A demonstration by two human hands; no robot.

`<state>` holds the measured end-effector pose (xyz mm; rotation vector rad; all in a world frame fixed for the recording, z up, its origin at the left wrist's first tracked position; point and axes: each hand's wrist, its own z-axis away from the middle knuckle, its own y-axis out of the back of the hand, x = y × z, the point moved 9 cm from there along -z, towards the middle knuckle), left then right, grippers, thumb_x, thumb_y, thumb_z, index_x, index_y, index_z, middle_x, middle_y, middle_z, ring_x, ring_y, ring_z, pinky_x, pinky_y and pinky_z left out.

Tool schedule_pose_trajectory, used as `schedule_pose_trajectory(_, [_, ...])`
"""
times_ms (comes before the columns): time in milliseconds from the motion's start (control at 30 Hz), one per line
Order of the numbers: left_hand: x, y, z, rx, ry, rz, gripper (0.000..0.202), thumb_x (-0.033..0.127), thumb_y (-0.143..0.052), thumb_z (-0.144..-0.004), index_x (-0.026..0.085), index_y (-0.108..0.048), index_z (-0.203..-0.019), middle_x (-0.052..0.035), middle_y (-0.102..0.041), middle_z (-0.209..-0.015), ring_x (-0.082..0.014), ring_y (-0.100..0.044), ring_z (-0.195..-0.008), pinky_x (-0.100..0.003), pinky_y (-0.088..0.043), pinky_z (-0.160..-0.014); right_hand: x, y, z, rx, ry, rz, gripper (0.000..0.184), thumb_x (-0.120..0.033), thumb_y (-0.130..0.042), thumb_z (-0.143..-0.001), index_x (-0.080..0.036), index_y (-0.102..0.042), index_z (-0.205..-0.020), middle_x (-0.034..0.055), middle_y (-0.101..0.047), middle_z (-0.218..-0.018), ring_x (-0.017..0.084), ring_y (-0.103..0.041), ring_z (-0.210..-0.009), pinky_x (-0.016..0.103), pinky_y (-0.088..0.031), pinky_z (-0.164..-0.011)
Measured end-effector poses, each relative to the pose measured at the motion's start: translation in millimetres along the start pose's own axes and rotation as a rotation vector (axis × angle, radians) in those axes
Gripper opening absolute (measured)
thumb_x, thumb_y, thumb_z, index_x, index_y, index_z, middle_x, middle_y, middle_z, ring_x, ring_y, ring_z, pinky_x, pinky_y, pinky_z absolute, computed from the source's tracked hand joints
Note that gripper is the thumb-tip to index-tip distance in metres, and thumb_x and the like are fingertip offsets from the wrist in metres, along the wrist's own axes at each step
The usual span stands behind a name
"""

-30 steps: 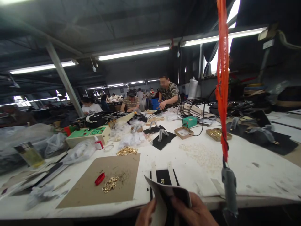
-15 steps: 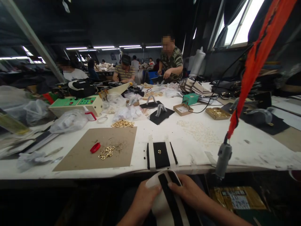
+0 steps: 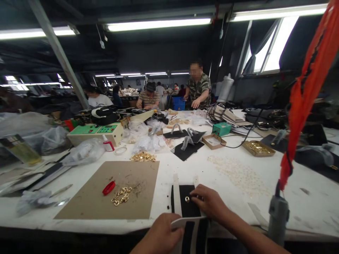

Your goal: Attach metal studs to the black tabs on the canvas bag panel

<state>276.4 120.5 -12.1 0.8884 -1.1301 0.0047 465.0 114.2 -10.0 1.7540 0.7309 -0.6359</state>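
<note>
My left hand point(image 3: 164, 233) is closed on the upper edge of a black-and-white striped panel point(image 3: 189, 233), thumb on top. This panel tilts down below the table's front edge, its lower end out of view. Just beyond it, a black panel point(image 3: 189, 209) lies flat at the table edge with two white strips point(image 3: 176, 197) running across it. A small gold metal fitting point(image 3: 187, 199) sits in the middle of the black panel. Over its right side is my right hand point(image 3: 212, 204), fingers curled in a pinch beside the fitting. What those fingertips hold, if anything, is hidden.
On a grey-brown board point(image 3: 90, 197) to the left lie gold rings point(image 3: 122, 196) and a red ring point(image 3: 108, 188). Gold pieces point(image 3: 143, 157) are heaped behind. A grey tool point(image 3: 278, 215) hangs at right from an orange cord point(image 3: 299, 102). Across the table, co-workers stand or sit.
My right hand has let go of the striped panel and moved forward over the black panel. My left hand still holds the striped panel. The camera view has tilted up.
</note>
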Motion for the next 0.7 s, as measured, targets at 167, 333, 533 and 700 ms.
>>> schedule_pose_trajectory(167, [-5.5, -16.3, 13.5, 0.022, 0.005, 0.025, 0.017, 0.024, -0.052, -0.088, 0.020, -0.063, -0.075, 0.0001, -0.066, -0.077, -0.0175, -0.060, -0.073, -0.024, -0.037, -0.066, 5.0, -14.6, 5.5, -0.030, 0.030, 0.107, 0.011, -0.024, -0.072, -0.091, -0.029, -0.080, -0.097, 0.0011, -0.071, -0.095, 0.019, -0.066, -0.091, 0.030, -0.048, -0.083])
schedule_pose_trajectory(333, [-17.2, -27.1, 19.4, 0.025, -0.019, 0.024, 0.018, 0.024, -0.054, -0.086, 0.019, -0.065, -0.073, -0.0004, -0.068, -0.076, -0.0166, -0.060, -0.071, -0.024, -0.036, -0.065, 0.6, -19.9, 1.8, -0.053, 0.040, 0.132, 0.012, -0.023, -0.075, -0.089, -0.030, -0.080, -0.097, 0.0001, -0.070, -0.094, 0.018, -0.065, -0.089, 0.029, -0.047, -0.080])
schedule_pose_trajectory(533, [-46.3, -36.7, 2.3, -0.013, 0.044, 0.133, 0.027, 0.045, -0.064, -0.081, 0.023, -0.073, -0.068, -0.0014, -0.067, -0.064, -0.0206, -0.060, -0.066, -0.027, -0.043, -0.062, 1.1, -28.3, -1.7, -0.075, 0.028, 0.125, 0.016, -0.019, -0.072, -0.087, -0.031, -0.081, -0.093, -0.0007, -0.069, -0.091, 0.018, -0.066, -0.087, 0.027, -0.046, -0.078])
schedule_pose_trajectory(700, [-53.7, -20.0, -8.1, 0.141, 0.192, 0.281, 0.021, 0.052, -0.073, -0.073, 0.032, -0.077, -0.068, -0.0052, -0.071, -0.066, -0.0325, -0.069, -0.083, -0.037, -0.053, -0.075, 3.8, -35.4, -7.2, -0.120, -0.002, 0.163, 0.016, -0.018, -0.070, -0.084, -0.031, -0.079, -0.086, -0.0015, -0.068, -0.090, 0.017, -0.066, -0.085, 0.026, -0.046, -0.075])
